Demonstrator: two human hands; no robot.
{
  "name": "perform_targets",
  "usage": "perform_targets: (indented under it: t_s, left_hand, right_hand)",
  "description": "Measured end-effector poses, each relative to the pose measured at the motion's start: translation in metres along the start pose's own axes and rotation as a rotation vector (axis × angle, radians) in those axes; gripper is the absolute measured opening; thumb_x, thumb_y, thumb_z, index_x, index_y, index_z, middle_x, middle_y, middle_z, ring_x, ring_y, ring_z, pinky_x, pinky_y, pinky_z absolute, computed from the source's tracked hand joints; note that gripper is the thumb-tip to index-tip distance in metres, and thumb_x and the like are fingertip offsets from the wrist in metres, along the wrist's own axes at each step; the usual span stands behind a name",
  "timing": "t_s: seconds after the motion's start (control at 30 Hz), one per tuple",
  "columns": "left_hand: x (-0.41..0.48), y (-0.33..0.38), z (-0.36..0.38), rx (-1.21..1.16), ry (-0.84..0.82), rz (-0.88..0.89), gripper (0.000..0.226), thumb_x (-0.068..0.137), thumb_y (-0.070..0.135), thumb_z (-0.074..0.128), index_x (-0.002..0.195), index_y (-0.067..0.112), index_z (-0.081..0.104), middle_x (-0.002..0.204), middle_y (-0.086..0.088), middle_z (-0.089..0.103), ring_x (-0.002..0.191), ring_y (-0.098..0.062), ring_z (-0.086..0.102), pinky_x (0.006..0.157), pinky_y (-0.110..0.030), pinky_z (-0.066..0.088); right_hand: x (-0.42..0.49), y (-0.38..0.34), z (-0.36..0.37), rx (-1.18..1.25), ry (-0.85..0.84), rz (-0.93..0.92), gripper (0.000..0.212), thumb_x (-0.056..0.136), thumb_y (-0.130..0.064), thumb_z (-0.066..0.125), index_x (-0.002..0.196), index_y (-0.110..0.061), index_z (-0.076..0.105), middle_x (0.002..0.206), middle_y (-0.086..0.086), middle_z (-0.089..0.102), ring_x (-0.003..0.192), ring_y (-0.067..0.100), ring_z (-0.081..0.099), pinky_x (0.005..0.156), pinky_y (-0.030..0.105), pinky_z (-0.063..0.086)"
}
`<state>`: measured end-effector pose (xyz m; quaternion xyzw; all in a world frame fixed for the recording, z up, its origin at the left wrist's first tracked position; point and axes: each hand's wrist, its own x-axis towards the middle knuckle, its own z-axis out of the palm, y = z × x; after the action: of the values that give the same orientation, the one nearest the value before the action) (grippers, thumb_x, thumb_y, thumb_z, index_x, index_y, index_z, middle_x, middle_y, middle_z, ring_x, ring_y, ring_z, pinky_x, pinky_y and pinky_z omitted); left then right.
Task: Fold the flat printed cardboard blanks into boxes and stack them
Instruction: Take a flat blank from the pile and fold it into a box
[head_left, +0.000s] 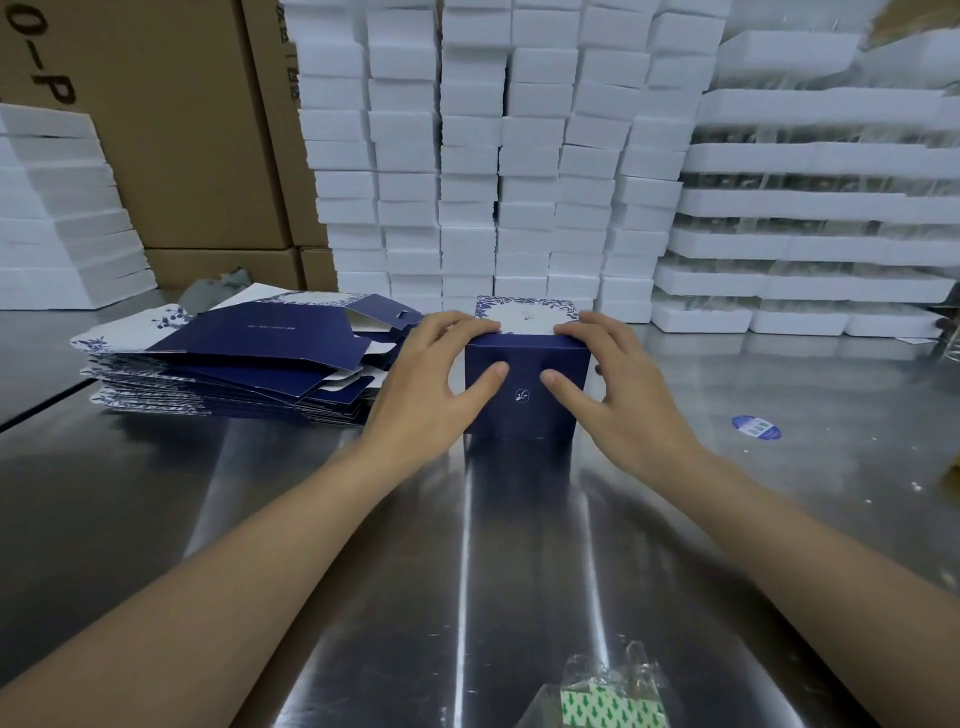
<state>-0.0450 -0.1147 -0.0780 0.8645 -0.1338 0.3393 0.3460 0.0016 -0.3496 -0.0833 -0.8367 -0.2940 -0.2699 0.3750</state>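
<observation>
Box (524, 415): light, thin card, dents easily; hold at folded corners.
Left hand (431, 384): clasping top edge.
Right hand (623, 384): likewise.

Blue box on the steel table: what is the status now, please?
Left hand and right hand grip blue box, fingers over its top edge. Box upright on steel table. Flat blanks stacked at left, not in way.

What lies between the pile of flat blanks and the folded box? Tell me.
The left hand, holding the folded box beside the pile of flat blanks; the head view shows it.
</observation>
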Motion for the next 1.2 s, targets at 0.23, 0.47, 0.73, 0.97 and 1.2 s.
perform_targets:
  t_s: [0.23,0.47,0.73,0.97,1.2]
  left_hand:
    - [-0.001,0.011,-0.003,0.066,0.047,0.119,0.037,0.099,0.041,0.068,0.135,0.036,0.064,0.146,0.017,0.052,0.139,-0.007,0.047,0.114,-0.039,0.044]
    - [-0.003,0.018,-0.003,0.069,0.089,0.205,0.02,0.097,0.033,0.075,0.114,0.024,0.073,0.136,0.008,0.059,0.128,-0.013,0.056,0.106,-0.036,0.047]
    - [-0.003,0.019,0.002,0.067,0.061,0.297,0.011,0.099,0.029,0.071,0.103,0.02,0.076,0.133,0.006,0.062,0.127,-0.019,0.059,0.102,-0.042,0.049]
    - [-0.001,0.019,0.003,0.037,0.03,0.267,0.011,0.1,0.035,0.069,0.103,0.025,0.074,0.137,0.011,0.058,0.129,-0.015,0.057,0.102,-0.042,0.049]
    - [0.003,0.014,-0.008,0.003,0.001,0.21,0.003,0.102,0.023,0.066,0.1,0.023,0.069,0.138,0.014,0.057,0.128,-0.007,0.057,0.103,-0.044,0.049]
  right_hand:
    - [-0.004,-0.014,-0.003,-0.012,0.051,-0.087,0.043,0.101,-0.034,0.066,0.141,-0.039,0.051,0.14,-0.02,0.055,0.128,-0.002,0.051,0.101,0.011,0.037]
    - [-0.004,-0.02,-0.004,0.008,0.069,-0.167,0.02,0.101,-0.029,0.067,0.12,-0.023,0.065,0.127,-0.009,0.058,0.124,0.015,0.055,0.104,0.031,0.045]
    - [-0.008,-0.022,-0.001,0.0,0.032,-0.243,0.013,0.101,-0.023,0.062,0.109,-0.02,0.071,0.137,-0.003,0.055,0.126,0.017,0.054,0.108,0.024,0.039]
    - [-0.006,-0.026,-0.004,0.006,0.033,-0.228,0.01,0.1,-0.021,0.061,0.104,-0.016,0.069,0.133,-0.001,0.058,0.124,0.019,0.056,0.105,0.028,0.042]
    - [-0.002,-0.025,-0.011,0.027,0.006,-0.17,0.006,0.104,-0.014,0.059,0.1,-0.018,0.06,0.133,-0.006,0.056,0.125,0.01,0.055,0.099,0.02,0.041]
